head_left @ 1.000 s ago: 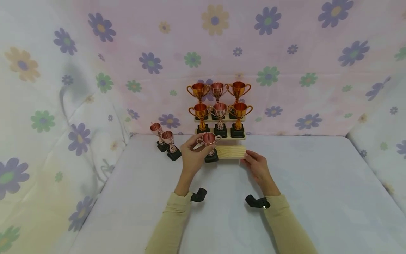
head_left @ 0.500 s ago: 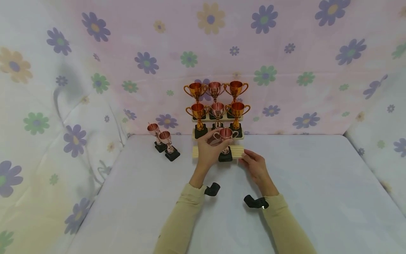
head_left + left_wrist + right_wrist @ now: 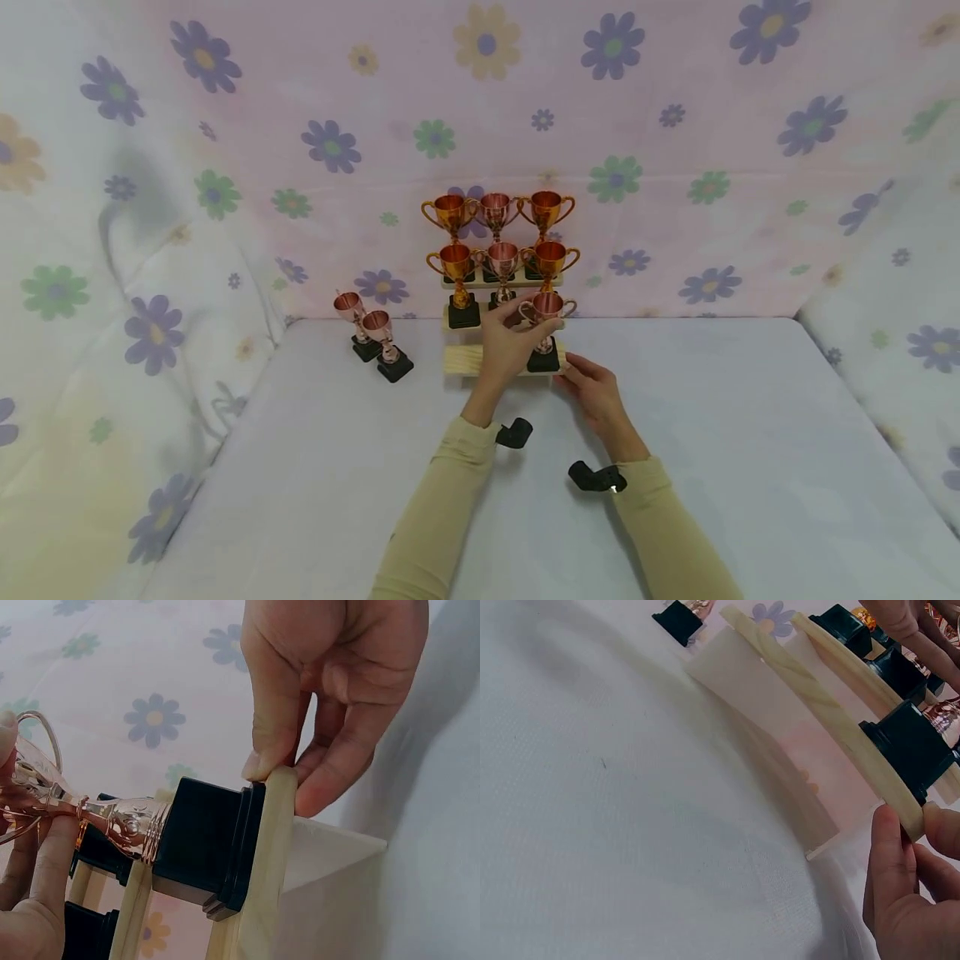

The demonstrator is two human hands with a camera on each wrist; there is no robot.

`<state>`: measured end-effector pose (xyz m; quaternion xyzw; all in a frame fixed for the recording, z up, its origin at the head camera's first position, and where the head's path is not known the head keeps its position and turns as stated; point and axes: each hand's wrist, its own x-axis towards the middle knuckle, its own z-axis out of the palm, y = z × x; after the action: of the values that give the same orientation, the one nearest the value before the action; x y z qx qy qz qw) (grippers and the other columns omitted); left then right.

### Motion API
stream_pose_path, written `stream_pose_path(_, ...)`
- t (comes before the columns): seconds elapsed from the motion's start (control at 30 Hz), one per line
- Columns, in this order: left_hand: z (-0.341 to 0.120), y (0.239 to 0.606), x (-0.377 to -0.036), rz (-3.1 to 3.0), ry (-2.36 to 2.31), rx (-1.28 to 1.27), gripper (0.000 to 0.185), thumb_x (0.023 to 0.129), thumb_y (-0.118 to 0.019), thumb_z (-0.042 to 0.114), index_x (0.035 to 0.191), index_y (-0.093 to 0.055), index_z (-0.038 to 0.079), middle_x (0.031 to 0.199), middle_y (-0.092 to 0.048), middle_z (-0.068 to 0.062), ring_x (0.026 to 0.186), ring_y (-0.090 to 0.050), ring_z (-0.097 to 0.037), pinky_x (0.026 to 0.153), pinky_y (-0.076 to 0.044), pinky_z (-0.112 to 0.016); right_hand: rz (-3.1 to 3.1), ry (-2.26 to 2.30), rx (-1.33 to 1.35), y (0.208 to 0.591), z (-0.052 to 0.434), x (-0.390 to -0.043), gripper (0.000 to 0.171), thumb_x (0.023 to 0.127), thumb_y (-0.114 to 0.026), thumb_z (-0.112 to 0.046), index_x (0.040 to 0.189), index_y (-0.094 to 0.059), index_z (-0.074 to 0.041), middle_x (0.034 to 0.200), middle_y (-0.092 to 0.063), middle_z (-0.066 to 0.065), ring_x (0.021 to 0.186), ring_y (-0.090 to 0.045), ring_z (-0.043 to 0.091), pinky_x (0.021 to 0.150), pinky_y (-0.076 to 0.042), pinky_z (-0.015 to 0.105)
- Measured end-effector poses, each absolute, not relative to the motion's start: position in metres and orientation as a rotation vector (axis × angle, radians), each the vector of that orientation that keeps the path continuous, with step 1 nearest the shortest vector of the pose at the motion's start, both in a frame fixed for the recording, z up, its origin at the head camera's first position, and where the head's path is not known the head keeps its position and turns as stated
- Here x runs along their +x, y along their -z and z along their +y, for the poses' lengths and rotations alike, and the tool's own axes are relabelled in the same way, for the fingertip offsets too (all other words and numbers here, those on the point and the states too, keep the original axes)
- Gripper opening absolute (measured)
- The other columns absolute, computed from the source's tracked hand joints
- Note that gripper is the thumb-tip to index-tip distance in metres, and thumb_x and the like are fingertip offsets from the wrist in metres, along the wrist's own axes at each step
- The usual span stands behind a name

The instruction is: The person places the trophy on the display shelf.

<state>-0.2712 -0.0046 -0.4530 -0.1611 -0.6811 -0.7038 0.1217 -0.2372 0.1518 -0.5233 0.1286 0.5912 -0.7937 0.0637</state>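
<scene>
My left hand [image 3: 525, 323] grips a rose-copper trophy [image 3: 547, 307] by its cup. Its black base [image 3: 543, 361] rests on the right end of the lowest step [image 3: 468, 360] of a tiered wooden stand. The left wrist view shows the trophy's stem [image 3: 124, 821] and its base [image 3: 206, 851] flat against the step's plank [image 3: 266, 862]. My right hand [image 3: 576, 372] pinches the right end of that step, thumb and fingers [image 3: 330, 750] on either side of the plank. The right wrist view shows the same pinch, fingers [image 3: 889, 877] just below the base [image 3: 911, 746].
Gold and copper trophies [image 3: 497, 237] fill the two upper steps against the flowered cloth wall. Two loose copper trophies [image 3: 367, 325] stand on the white table [image 3: 712, 433] left of the stand. Black wrist-camera mounts [image 3: 514, 433] sit on both sleeves.
My left hand carried the trophy from the left part of the lowest step to its right end and set its base down there. The right hand stayed on the step's end.
</scene>
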Motion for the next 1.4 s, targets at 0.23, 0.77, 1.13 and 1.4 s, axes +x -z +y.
stream_pose_path(0.23, -0.005, 0.453, -0.275, -1.981, 2.064, -0.495, 0.051, 0.081, -0.087, 0.010, 0.128, -0.069, 0.003, 0.106, -0.071, -0.018, 0.081, -0.066, -0.012, 0.068, -0.059, -0.019, 1.762, 2.398, 0.391, 0.526, 0.150, -0.239, 0.044, 0.106, -0.050, -0.004, 0.149, -0.043, 0.008, 0.150, -0.046, 0.026, 0.101, -0.065, 0.007, 0.092, -0.057, 0.020)
stream_pose_path(0.77, -0.009, 0.453, -0.275, -2.000, 2.129, -0.577, 0.053, 0.084, -0.082, 0.001, 0.133, -0.064, 0.002, 0.109, -0.063, -0.016, 0.092, -0.063, -0.024, 0.087, -0.062, -0.038, 1.787, 2.387, 0.417, 0.524, 0.148, -0.236, 0.045, 0.106, -0.051, -0.005, 0.149, -0.043, 0.008, 0.151, -0.046, 0.024, 0.104, -0.064, 0.008, 0.098, -0.055, 0.023)
stream_pose_path(1.13, -0.071, 0.466, -0.248, -2.187, 2.025, -0.730, 0.055, 0.093, -0.074, 0.005, 0.143, -0.053, 0.000, 0.124, -0.064, -0.027, 0.113, -0.064, -0.042, 0.100, -0.057, -0.041, 1.816, 2.346, 0.393, 0.521, 0.152, -0.235, 0.046, 0.108, -0.047, -0.006, 0.151, -0.039, 0.007, 0.153, -0.043, 0.024, 0.101, -0.064, 0.002, 0.097, -0.055, 0.021)
stream_pose_path(1.4, -0.185, 0.449, -0.205, -2.652, 1.771, -0.818, 0.037, 0.095, -0.072, 0.011, 0.130, -0.065, -0.001, 0.115, -0.072, -0.017, 0.104, -0.069, -0.023, 0.088, -0.061, -0.030, 1.794, 2.344, 0.425, 0.522, 0.151, -0.236, 0.046, 0.108, -0.046, -0.005, 0.152, -0.038, 0.006, 0.155, -0.041, 0.023, 0.109, -0.061, 0.009, 0.102, -0.053, 0.023)
